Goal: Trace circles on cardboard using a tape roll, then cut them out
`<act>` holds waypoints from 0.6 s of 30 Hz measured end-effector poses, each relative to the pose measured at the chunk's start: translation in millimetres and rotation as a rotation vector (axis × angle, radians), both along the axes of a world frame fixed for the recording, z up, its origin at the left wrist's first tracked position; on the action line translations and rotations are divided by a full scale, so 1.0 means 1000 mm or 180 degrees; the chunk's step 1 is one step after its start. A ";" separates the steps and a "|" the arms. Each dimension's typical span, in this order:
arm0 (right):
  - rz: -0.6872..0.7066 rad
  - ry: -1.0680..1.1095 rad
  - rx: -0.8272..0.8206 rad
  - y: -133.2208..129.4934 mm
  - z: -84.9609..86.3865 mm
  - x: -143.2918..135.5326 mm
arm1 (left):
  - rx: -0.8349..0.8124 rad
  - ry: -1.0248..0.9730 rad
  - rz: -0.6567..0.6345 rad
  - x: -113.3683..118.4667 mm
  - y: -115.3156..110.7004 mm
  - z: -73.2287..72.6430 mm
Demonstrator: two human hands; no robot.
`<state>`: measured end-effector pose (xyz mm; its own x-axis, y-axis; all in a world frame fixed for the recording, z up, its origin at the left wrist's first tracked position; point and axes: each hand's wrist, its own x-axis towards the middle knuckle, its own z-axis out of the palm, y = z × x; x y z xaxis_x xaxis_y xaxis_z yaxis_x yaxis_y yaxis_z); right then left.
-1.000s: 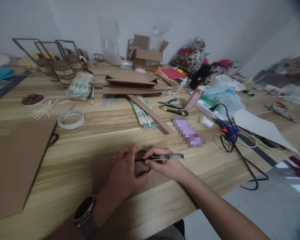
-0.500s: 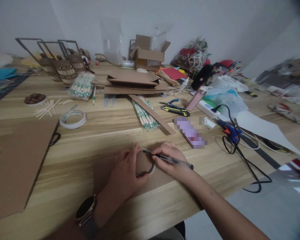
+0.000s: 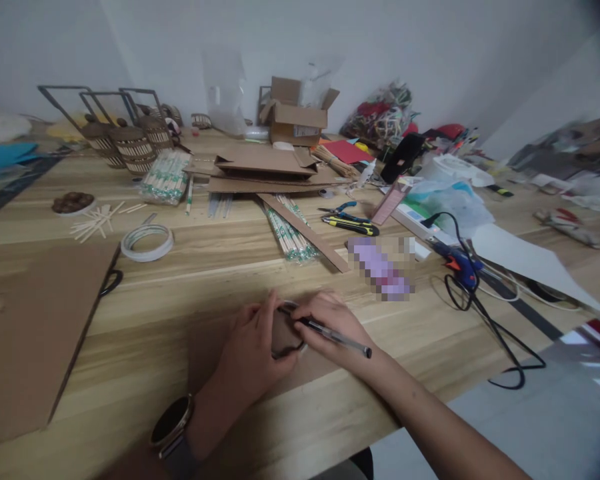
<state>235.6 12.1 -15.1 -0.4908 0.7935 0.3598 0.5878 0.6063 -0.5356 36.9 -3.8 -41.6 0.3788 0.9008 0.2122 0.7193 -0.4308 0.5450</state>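
As right fingers [image 3: 307, 311] hold pen [image 3: 337, 335] by ring [image 3: 289, 305], tabletop [image 3: 145, 333] showing leftward, edge [image 3: 373, 439] nearby

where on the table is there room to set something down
One: between the big cardboard sheet and the smaller piece under the left hand, in front of the tape roll. Another: between the right forearm and the corded glue gun. Crowded: the back, around the folded cardboard and open box.

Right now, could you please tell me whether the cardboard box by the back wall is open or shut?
The cardboard box is open: its back flap stands up and its right flap angles outward.
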 end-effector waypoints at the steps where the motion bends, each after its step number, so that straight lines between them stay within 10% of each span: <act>1: -0.0047 -0.0102 0.0062 -0.002 0.003 0.003 | -0.0011 -0.0008 0.0004 0.000 0.000 0.000; 10: -0.0451 0.0197 -0.0678 -0.009 0.052 0.014 | -0.0399 0.0040 0.0040 0.001 -0.001 0.011; 18: -0.0444 0.0499 -0.1485 0.013 0.037 0.004 | -0.0295 0.0015 0.0049 0.001 0.000 0.008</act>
